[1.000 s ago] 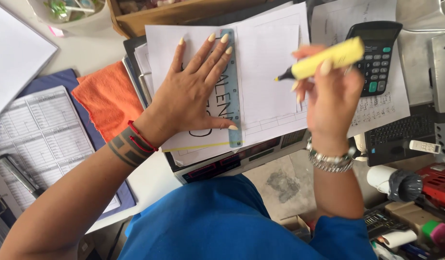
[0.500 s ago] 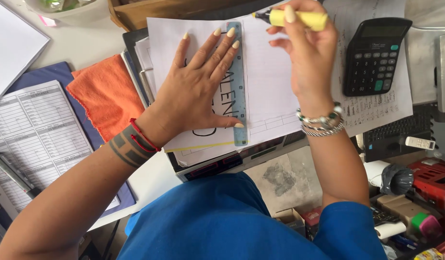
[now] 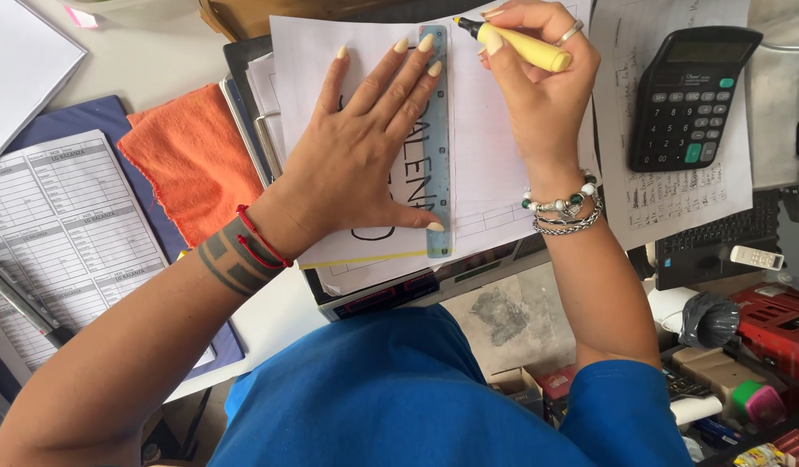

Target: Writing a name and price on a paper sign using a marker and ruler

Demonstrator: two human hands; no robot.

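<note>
My left hand (image 3: 360, 151) lies flat with fingers spread on a white sheet of paper (image 3: 490, 164) with large black letters. Its fingertips and thumb press down a pale blue transparent ruler (image 3: 437, 207) that runs lengthwise along the sheet. My right hand (image 3: 538, 95) grips a yellow highlighter (image 3: 519, 43) with its dark tip at the far end of the ruler, touching the paper's top edge. The paper rests on a stack of sheets and a clipboard (image 3: 243, 112).
A black calculator (image 3: 689, 95) sits on handwritten notes at the right. An orange cloth (image 3: 192, 160) lies left of the clipboard, beside a printed form (image 3: 62, 233) on a blue folder with a pen (image 3: 19, 298). Boxes and small items fill the lower right.
My right hand has carried the highlighter from beside the calculator up and left to the ruler's far end, tip now down on the paper. My left hand stays on the ruler.
</note>
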